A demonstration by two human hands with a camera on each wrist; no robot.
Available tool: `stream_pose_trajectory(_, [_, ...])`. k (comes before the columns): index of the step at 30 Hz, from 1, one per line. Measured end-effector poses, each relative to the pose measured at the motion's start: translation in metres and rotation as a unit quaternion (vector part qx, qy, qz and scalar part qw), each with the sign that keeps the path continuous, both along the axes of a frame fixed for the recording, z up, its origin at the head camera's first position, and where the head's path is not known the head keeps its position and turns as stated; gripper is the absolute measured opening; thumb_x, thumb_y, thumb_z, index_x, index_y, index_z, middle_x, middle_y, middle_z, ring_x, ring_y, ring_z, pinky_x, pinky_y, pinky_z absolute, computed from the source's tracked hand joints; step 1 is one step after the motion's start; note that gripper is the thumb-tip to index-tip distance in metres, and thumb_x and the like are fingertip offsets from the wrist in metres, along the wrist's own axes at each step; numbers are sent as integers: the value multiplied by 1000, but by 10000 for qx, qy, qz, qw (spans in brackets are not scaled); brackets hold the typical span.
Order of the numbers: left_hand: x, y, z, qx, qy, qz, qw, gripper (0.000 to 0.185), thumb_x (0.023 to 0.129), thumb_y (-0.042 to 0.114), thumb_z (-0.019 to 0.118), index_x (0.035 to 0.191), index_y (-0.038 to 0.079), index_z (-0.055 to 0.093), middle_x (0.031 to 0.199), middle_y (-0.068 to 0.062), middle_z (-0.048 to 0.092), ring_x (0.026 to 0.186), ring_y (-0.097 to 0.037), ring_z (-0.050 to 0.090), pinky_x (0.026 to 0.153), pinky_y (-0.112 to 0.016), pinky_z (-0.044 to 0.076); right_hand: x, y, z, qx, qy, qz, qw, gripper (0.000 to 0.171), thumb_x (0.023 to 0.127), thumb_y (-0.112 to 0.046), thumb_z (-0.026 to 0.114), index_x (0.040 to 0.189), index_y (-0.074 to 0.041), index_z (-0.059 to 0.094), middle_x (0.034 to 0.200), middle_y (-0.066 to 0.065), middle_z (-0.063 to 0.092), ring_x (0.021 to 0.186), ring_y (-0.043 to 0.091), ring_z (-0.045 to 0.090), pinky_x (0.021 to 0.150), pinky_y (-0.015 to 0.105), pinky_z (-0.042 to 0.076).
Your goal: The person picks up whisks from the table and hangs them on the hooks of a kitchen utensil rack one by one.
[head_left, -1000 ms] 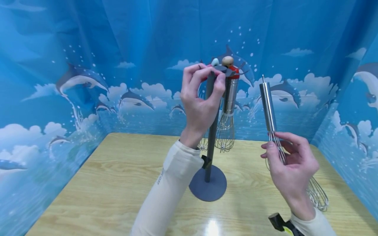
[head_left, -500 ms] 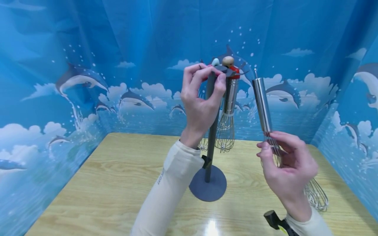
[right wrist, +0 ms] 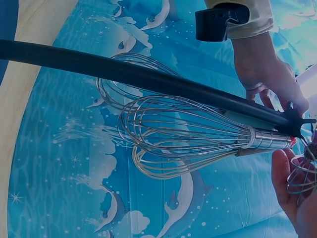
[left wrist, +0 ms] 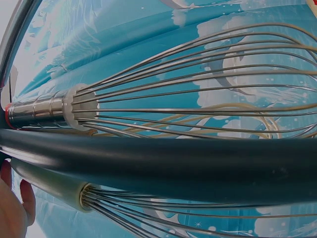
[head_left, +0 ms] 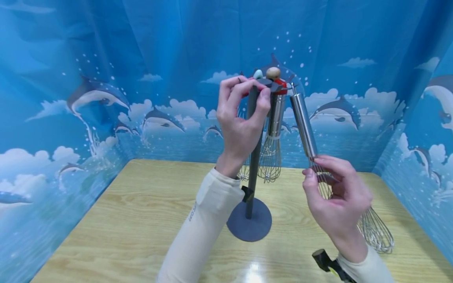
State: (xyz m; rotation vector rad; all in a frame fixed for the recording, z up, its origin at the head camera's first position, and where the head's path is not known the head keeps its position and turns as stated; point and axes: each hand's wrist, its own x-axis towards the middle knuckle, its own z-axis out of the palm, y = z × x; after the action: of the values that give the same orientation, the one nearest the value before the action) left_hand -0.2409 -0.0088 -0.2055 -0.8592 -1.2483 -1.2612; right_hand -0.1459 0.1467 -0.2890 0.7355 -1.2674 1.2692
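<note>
While left hand (head_left: 240, 125) grips rack top (head_left: 266, 83), right hand (head_left: 336, 196) hides whisk (head_left: 303, 122) neck.

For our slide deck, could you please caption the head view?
Left hand grips the rack top; right hand holds a steel whisk, handle up, beside it.

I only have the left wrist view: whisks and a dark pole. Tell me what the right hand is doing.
Observer: The right hand pinches a steel whisk at its wires, handle pointing up.
Operator: Report where the handle tip is.
Observer: Close beside the stand top; contact cannot be told.
Operator: Say what the left hand holds.
Observer: The left hand grips the stand pole near its top.
</note>
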Motion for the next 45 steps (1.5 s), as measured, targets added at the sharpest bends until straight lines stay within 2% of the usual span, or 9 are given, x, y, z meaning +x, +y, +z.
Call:
stream_pose_trajectory(6, [0,0,-1,13,-11,-42,10000,18,90,6,66,100,-9,69,107,-26,54,102,-35,53,92,-33,54,-3,-3,-1,15,160,1,9999,22,73,15,65,92,26,61,95,29,72,80,6,74,67,12,58])
stream_pose_trajectory(13, [0,0,0,2,24,-71,10000,18,90,5,65,100,-9,68,106,-26,53,101,-35,53,91,-33,54,0,-6,-1,130,-37,-120,9998,22,75,14,64,91,27,59,99,19,74,82,3,72,69,11,57])
stream_pose_trajectory(24, [0,0,1,-26,9,-30,10000,18,90,5,66,101,-9,69,107,-25,54,101,-35,54,91,-32,54,-1,-7,-5,279,-101,-147,9995,22,75,13,64,92,26,58,98,19,73,83,2,72,69,10,57])
stream_pose_trajectory(29, [1,0,0,-29,-46,-61,10000,18,90,5,65,101,-9,69,107,-25,54,102,-35,54,92,-34,54,-3,-7,-9,411,-224,36,9989,24,75,15,63,95,27,58,101,16,72,83,3,73,69,12,58])
stream_pose_trajectory(33, [1,0,0,-31,-24,-10,10000,18,91,6,66,101,-9,69,107,-25,54,101,-34,54,91,-34,54,-5,-6,-13,575,-210,215,9979,25,75,17,62,97,27,57,102,19,72,87,6,73,72,14,59])
stream_pose_trajectory(40, [1,0,0,-58,-37,18,10000,18,91,5,65,102,-9,69,107,-25,54,101,-34,55,91,-36,55,-9,-4,-21,1047,-377,-185,9936,25,80,7,67,99,22,64,99,34,68,103,8,72,83,18,60])
stream_pose_trajectory(45, [1,0,-1,-77,-27,30,10000,19,91,5,66,102,-9,69,107,-25,54,101,-35,55,92,-33,54,-13,-2,-27,1307,-479,-617,9883,28,81,-3,69,102,15,68,102,32,71,108,5,70,86,14,56])
